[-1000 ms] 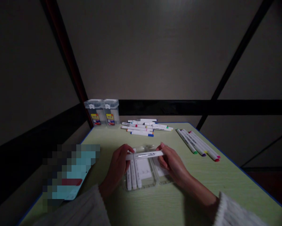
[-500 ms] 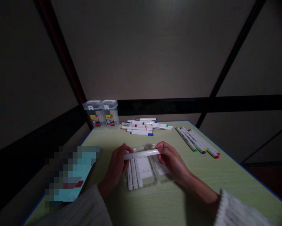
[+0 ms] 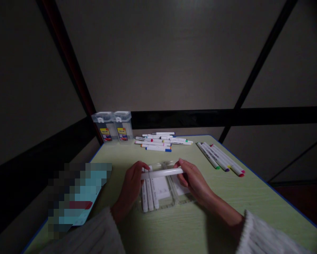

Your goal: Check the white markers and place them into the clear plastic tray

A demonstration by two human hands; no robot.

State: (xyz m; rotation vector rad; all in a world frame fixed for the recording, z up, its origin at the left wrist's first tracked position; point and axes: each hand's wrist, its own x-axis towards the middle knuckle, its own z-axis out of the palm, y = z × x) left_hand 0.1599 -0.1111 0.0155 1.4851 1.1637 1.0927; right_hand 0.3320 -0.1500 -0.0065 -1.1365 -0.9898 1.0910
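Note:
A white marker (image 3: 163, 172) is held level between my two hands, above an opened clear plastic case (image 3: 171, 201). My left hand (image 3: 132, 183) pinches its left end, and my right hand (image 3: 194, 180) grips the right end between thumb and fingers. Both ends of the marker are partly hidden by fingers. Several white markers (image 3: 150, 194) lie side by side in the left half of the case, beside a white paper insert (image 3: 162, 187). Part of the case's right half is behind my right hand.
Loose white markers with coloured ends (image 3: 158, 144) lie in a heap at the table's back. More markers (image 3: 216, 157) rest at the right. Two lidded clear boxes (image 3: 123, 128) stand at the back left. A blurred-out light-blue object (image 3: 91, 190) lies at the left edge.
The right hand has shifted slightly right along the marker's end. Both hands still hold the marker over the case. The whole view has moved a little.

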